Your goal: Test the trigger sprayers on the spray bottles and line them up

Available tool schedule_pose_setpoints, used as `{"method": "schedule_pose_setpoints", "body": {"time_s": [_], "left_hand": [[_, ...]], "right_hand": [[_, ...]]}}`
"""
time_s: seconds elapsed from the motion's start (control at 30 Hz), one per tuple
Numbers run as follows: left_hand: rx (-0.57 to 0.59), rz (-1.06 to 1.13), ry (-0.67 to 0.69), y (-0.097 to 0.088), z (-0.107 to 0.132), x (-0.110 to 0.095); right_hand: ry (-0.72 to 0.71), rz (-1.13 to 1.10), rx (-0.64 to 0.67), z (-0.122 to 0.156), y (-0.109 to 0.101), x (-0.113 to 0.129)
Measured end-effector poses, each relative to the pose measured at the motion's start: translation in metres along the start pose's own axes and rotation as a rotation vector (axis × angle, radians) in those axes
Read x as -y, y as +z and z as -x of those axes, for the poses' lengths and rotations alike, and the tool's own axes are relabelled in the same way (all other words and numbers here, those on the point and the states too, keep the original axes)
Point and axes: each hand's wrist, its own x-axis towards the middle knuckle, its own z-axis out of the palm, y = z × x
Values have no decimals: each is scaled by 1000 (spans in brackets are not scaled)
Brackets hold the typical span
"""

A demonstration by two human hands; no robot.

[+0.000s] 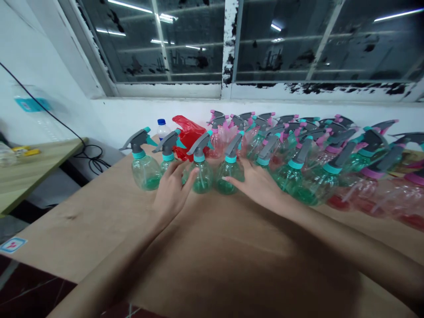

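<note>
A row of clear round spray bottles with grey trigger heads stands upright on the brown table. My left hand (172, 190) is at the left side of a turquoise-collared spray bottle (202, 183) holding green liquid, thumb in front and fingers partly hidden behind, closed around it. My right hand (260, 181) grips the neighbouring green spray bottle (227, 185) from its right, thumb across the front, fingertips hidden behind. Further left are two more turquoise-collared bottles, one spray bottle (145, 174) at the end and another (167, 164) partly covered by my left hand.
Several green and pink spray bottles (359, 190) crowd the table's right side and back. Behind the row sit a red plastic bag (188, 132) and a blue-capped bottle (162, 128). A window (165, 48) is above the wall. A second table (36, 165) with a black cable (94, 159) is at left.
</note>
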Motion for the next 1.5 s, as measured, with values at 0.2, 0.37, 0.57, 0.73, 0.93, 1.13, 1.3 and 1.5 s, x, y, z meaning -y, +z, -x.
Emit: {"method": "schedule_pose_setpoints", "body": {"time_s": [0.2, 0.37, 0.57, 0.73, 0.93, 1.13, 1.3, 1.5], "left_hand": [[131, 130, -74, -18, 43, -2], [369, 198, -201, -12, 67, -3], [410, 260, -196, -7, 66, -16], [370, 322, -164, -1, 53, -33], [300, 395, 45, 16, 32, -77], [417, 537, 120, 28, 20, -134], [484, 713, 93, 48, 23, -168], [509, 842, 110, 72, 24, -192]], "right_hand": [[20, -48, 31, -6, 8, 2], [29, -84, 20, -12, 14, 1], [12, -70, 29, -12, 15, 1], [-35, -46, 47, 13, 5, 1], [-143, 42, 56, 63, -17, -4], [-217, 45, 3, 102, -35, -22], [-242, 103, -126, 126, -39, -42], [-219, 136, -284, 142, -47, -60]]}}
